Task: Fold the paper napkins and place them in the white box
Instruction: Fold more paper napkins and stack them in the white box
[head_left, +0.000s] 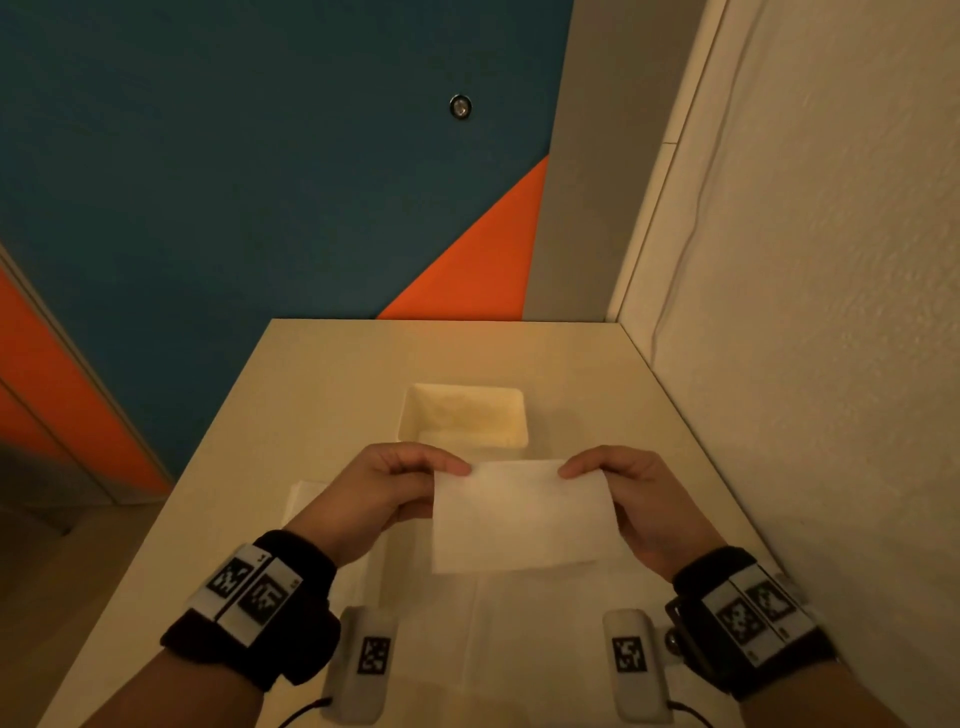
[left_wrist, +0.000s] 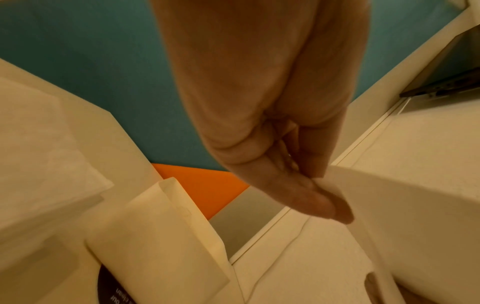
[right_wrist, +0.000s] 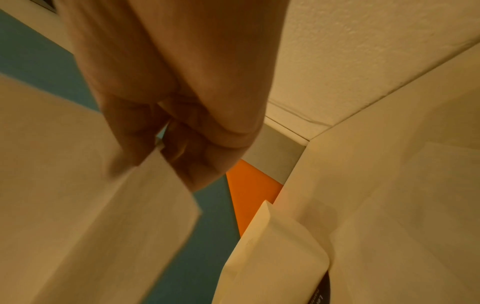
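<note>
A folded white paper napkin hangs in the air above the table, just in front of the white box. My left hand pinches its upper left corner. My right hand pinches its upper right corner. In the left wrist view my thumb and fingers clamp the napkin's edge, with the box below. The right wrist view shows my fingers nipping the napkin corner, the box lower right. The box looks empty inside.
More white napkins lie flat on the table: one stack under my left hand and one sheet near the front edge. A white wall borders the table's right side. The beige tabletop drops off on the left.
</note>
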